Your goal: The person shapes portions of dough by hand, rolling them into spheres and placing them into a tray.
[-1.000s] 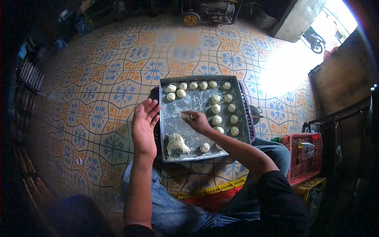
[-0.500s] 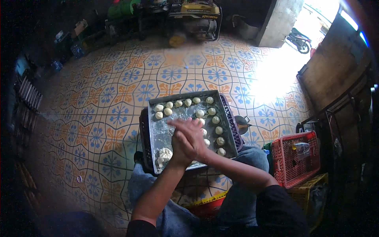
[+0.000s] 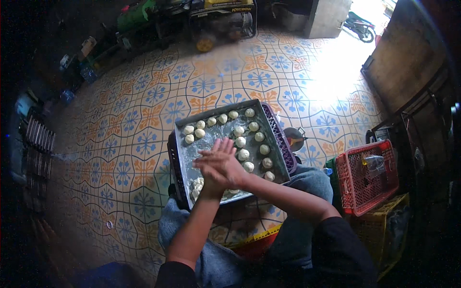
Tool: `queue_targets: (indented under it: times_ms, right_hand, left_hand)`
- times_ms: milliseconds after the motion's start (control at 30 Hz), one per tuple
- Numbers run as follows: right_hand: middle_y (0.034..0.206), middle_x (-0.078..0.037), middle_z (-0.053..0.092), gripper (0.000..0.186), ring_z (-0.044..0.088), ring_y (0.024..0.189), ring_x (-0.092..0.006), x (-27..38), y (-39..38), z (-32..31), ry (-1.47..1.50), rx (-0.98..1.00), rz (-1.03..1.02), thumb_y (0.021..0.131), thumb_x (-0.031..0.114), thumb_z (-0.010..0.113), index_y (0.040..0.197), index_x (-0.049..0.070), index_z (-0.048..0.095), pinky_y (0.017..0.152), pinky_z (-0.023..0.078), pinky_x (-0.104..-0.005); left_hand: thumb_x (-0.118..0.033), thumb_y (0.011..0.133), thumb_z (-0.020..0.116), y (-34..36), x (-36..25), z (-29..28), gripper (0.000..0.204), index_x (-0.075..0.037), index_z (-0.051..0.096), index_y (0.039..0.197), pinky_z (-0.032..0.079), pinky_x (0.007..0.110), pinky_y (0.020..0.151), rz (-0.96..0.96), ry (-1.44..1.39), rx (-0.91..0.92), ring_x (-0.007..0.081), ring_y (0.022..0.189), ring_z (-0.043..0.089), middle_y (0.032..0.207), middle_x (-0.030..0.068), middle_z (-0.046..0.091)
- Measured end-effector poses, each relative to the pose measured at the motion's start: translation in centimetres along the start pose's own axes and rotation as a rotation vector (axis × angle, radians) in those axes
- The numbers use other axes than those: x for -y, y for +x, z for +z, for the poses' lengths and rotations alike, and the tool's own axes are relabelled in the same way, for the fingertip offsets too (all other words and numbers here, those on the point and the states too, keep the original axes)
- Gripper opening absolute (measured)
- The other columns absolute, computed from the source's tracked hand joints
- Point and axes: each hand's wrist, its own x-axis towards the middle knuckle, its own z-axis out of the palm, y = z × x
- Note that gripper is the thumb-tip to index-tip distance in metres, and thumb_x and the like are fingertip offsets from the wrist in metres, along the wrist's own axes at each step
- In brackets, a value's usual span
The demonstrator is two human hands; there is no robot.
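The hands are laid palm against palm above the square grey metal tray (image 3: 216, 132), the right hand (image 3: 229, 171) crossed over the left hand (image 3: 214, 181). Their fingers are straightened rather than clenched; whether anything is pressed between the palms cannot be told, as that space is hidden. Such a flat, crossed hold seems suited to rolling something small.

Small, round, off-white dough balls (image 3: 264, 150) are set in rows along the tray's far and right walls, mostly with gaps, presumably so that they do not stick together. A white pale powder is scattered on the tray's bottom, probably for the same reason. A larger, ragged white dough lump (image 3: 197, 184) is placed in the near left corner, apparently for easy reach by the hands. The tray is carried by a dark purple plastic crate (image 3: 278, 132) between denim-covered knees (image 3: 313, 183), a height by which stooping is likely spared.
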Motion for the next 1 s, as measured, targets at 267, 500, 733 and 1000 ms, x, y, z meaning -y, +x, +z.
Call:
queue_targets:
  times_ms: [267,500,733,1000]
  right_hand:
    - [0.148,-0.034,0.04,0.06,0.027,0.137,-0.0615,-2.4,-0.8,1.0,0.076,0.207,0.258,0.094,0.059,0.054,0.134,0.016,0.064,0.114,0.014,-0.0709]
    - [0.123,-0.016,0.069,0.04,0.062,0.121,-0.0369,-3.9,0.9,-1.7,-0.05,0.208,0.159,0.098,0.042,0.054,0.121,0.014,0.071,0.112,0.039,-0.0529]
    - [0.122,-0.019,0.068,0.04,0.062,0.115,-0.0407,-5.8,0.1,-5.3,0.163,0.078,0.046,0.089,0.034,0.067,0.119,0.007,0.071,0.099,0.05,-0.0471]
    - [0.133,-0.02,0.065,0.038,0.054,0.133,-0.0376,-2.6,1.4,-4.6,0.022,-0.02,0.064,0.095,0.029,0.059,0.126,0.009,0.069,0.119,0.027,-0.056]
  left_hand:
    - [-0.052,0.106,0.025,0.2,0.9,-2.4,0.069,-0.007,0.025,0.159,0.015,0.052,0.125,-0.032,0.314,0.209,0.0343,0.154,0.019,0.165,0.0175,0.025]
    - [-0.033,0.108,0.025,0.1,0.5,-1.4,0.055,-0.005,0.027,0.156,0.02,0.041,0.126,-0.242,0.079,0.358,0.0231,0.151,0.029,0.164,0.0102,0.029]
    - [-0.052,0.106,0.021,0.3,0.5,-3.8,0.069,-0.001,0.047,0.145,0.029,0.048,0.121,-0.356,-0.514,0.501,0.0333,0.144,0.04,0.154,0.0168,0.045]
    - [-0.045,0.108,0.028,-1.0,-0.6,2.6,0.067,-0.007,0.015,0.161,0.009,0.047,0.127,-0.19,0.026,-0.268,0.0234,0.156,0.012,0.169,0.0144,0.014]
